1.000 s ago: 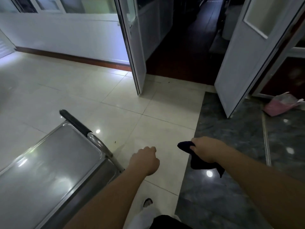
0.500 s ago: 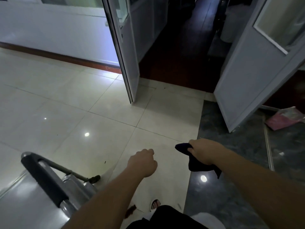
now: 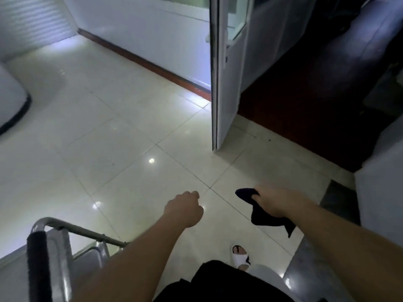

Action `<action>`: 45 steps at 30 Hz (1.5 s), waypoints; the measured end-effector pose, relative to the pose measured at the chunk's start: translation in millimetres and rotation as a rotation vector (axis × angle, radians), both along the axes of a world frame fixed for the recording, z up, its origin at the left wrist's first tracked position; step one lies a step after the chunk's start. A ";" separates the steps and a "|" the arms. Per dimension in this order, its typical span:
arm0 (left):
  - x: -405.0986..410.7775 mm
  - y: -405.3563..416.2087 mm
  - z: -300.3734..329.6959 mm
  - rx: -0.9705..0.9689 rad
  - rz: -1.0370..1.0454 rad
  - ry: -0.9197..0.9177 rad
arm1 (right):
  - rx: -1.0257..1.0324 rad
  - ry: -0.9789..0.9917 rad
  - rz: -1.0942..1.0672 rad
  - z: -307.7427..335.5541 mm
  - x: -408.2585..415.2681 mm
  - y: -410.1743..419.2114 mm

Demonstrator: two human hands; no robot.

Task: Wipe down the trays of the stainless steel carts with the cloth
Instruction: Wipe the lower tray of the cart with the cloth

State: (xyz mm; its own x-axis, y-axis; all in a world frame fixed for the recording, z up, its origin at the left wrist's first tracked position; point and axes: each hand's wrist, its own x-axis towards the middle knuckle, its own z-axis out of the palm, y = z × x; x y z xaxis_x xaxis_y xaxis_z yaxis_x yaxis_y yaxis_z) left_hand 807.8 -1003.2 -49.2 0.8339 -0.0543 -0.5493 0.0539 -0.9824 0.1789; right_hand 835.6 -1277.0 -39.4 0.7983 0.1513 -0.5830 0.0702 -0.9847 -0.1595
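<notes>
Cart (image 3: 58,253), seven o'clock: unattended, wiping apparently pending. Right hand (image 3: 277,201) clutching dark cloth (image 3: 261,216); left hand (image 3: 185,209) fisted, empty.

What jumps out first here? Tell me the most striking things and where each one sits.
The two bare forearms reaching in from the bottom: the right hand grips a dark cloth that dangles over the pale tiled floor, and the left hand is curled into an empty fist beside it. At bottom left is the steel cart with its black-padded handle; an open white door stands ahead.
</notes>
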 end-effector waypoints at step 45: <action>397.5 469.9 1.6 -0.021 1.388 0.002 | -0.028 0.022 1.419 12.7 638.1 736.9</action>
